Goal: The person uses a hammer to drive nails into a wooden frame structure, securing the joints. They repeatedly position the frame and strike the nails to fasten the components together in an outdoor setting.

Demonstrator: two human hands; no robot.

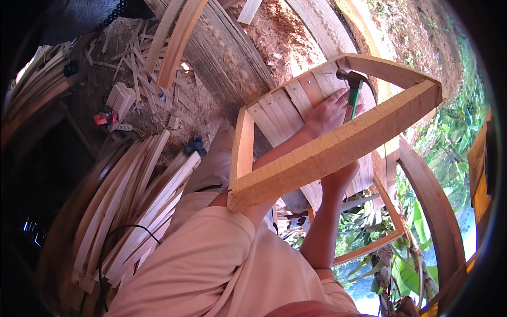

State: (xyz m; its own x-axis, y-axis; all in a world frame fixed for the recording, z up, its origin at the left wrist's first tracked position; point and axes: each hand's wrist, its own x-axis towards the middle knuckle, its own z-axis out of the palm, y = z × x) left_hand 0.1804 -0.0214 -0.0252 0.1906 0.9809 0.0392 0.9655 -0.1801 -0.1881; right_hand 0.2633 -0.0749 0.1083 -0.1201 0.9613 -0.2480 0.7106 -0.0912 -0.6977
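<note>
A wooden frame [338, 140] stands in front of me, its thick near bar crossing over both arms. Beyond the bar, a panel of pale planks [280, 113] is fitted within the frame. My left hand [328, 112] reaches through the frame and lies on the planks, fingers stretched out. A hammer [353, 95] with a dark metal head and green handle rises just above those fingers. Its handle runs down behind the bar toward my right hand [339, 177], which is closed around its lower end; the bar hides most of those fingers and the grip.
Curved wooden strips [121, 211] are stacked at the left. Offcuts [140, 68] and shavings litter the ground near a red and black tool [105, 117]. A heavy weathered beam [222, 47] lies at the far side. Curved timbers [435, 195] and green plants [459, 127] are at the right.
</note>
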